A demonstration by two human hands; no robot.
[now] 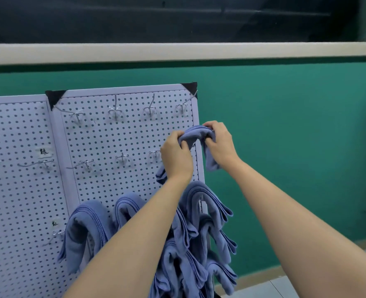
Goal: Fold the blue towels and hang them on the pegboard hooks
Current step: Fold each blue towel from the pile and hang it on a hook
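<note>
At the right edge of the white perforated pegboard (104, 136), level with its middle row, I have the folded blue cloth towel (197, 134) arched between both hands. The hook I want is hidden behind the cloth and my fingers, so the main risk, as I judge it, is settling the towel beside the hook rather than over it and watching it drop. One tail hangs past my right wrist and the other bunches behind my left, and I cannot tell whether they match. If they don't, the heavier side could drag the towel off once released. Letting go unevenly could also loosen the fold. My left forearm crosses in front of the hung blue towels (85, 222) on the lower row, and a careless pull back might knock one off. Empty metal wire hooks (122, 158) sit just to the left.

The left hand (176, 155) has its fingers curled, pinching the towel's left shoulder. The right hand (219, 145) pinches the crest and right side, thumb under, fingers over.
</note>
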